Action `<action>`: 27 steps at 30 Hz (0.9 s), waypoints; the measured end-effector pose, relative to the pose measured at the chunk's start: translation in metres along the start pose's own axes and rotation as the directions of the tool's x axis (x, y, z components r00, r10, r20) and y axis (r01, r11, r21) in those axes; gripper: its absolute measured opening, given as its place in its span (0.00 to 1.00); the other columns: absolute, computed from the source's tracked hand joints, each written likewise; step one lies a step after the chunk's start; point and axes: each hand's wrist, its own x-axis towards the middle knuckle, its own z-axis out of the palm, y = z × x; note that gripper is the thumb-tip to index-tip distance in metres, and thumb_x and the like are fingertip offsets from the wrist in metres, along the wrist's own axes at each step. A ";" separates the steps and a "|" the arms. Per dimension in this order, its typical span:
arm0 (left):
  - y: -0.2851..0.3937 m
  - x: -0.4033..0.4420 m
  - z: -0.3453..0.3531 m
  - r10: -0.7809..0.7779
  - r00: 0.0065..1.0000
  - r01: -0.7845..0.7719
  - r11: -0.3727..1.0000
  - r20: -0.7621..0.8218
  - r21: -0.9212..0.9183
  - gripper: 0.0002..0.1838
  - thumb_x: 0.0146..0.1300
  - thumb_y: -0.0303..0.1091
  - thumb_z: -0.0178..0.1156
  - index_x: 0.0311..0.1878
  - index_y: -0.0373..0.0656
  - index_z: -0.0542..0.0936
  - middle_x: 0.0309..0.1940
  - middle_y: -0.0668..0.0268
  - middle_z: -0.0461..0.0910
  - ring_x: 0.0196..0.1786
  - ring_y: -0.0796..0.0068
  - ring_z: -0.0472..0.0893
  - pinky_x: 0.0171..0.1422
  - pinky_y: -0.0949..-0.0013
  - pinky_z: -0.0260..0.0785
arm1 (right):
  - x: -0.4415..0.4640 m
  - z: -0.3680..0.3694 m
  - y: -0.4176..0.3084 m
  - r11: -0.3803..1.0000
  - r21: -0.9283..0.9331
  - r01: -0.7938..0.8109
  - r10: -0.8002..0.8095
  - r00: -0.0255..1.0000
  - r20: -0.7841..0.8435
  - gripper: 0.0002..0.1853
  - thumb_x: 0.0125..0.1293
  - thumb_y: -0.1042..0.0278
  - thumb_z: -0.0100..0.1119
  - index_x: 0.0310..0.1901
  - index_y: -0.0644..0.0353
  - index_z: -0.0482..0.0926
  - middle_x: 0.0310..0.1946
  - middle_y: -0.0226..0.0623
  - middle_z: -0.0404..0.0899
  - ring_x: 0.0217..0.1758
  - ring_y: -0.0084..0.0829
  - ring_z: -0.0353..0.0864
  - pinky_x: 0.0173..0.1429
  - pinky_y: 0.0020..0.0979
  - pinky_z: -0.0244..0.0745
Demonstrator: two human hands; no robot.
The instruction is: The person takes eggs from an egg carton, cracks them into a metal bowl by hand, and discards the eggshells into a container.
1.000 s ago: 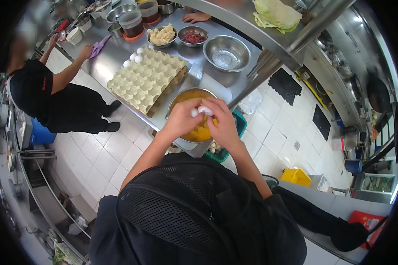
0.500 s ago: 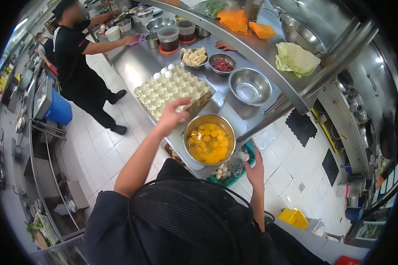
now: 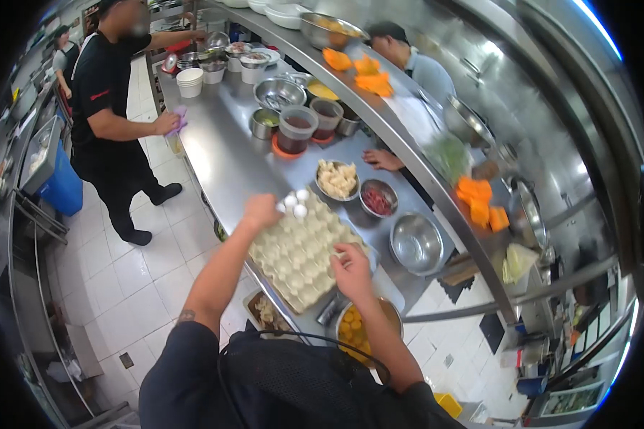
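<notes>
My left hand point(image 3: 262, 210) is at the far left edge of a grey egg carton point(image 3: 300, 250), its fingers curled around a white egg. More white eggs point(image 3: 300, 211) sit right beside it in that far corner; the other visible cups hold none. Over the carton's right edge hangs my right hand point(image 3: 352, 270), fingers loosely bent and apart, with nothing visible in them. Below that forearm, a metal bowl of cracked eggs point(image 3: 352, 330) with whole yolks is partly hidden by my arm.
A bowl of pale yellow pieces point(image 3: 337, 180), a bowl of red strips point(image 3: 378, 198) and a bare steel bowl point(image 3: 416, 244) stand beyond the carton. A metal shelf point(image 3: 436, 154) overhangs the right side. One co-worker point(image 3: 114, 107) stands left, another point(image 3: 415, 64) behind the shelf.
My left hand has moved from beside the yolk bowl to the eggs. My right hand has left the green shell bin, dropped its shell, and come over the carton. The view has shifted.
</notes>
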 end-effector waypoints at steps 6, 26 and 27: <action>0.001 -0.005 -0.009 0.026 0.998 -0.028 0.999 -0.050 -0.042 0.18 0.52 0.45 0.72 0.38 0.39 0.88 0.38 0.48 0.88 0.43 0.48 0.88 0.52 0.50 0.80 | 0.096 0.116 0.049 0.866 -0.416 0.276 -0.245 0.961 0.128 0.28 0.59 0.68 0.68 0.63 0.57 0.77 0.54 0.45 0.77 0.46 0.45 0.84 0.49 0.44 0.80; -0.064 -0.036 -0.014 -0.023 0.983 0.179 -0.154 0.185 -0.972 0.26 0.62 0.33 0.64 0.64 0.39 0.77 0.46 0.61 0.85 0.42 0.72 0.84 0.44 0.68 0.79 | -0.016 0.007 0.023 0.954 0.179 -0.239 0.273 0.942 -0.197 0.28 0.55 0.84 0.64 0.59 0.58 0.70 0.56 0.40 0.72 0.47 0.30 0.83 0.38 0.28 0.81; -0.071 -0.044 -0.004 0.045 0.987 0.157 -0.374 0.151 -0.914 0.27 0.63 0.31 0.63 0.67 0.39 0.75 0.49 0.60 0.84 0.44 0.72 0.84 0.44 0.70 0.79 | -0.043 -0.015 0.032 0.966 0.128 -0.227 0.251 0.941 -0.225 0.29 0.56 0.84 0.63 0.60 0.59 0.69 0.56 0.40 0.71 0.49 0.31 0.82 0.39 0.29 0.82</action>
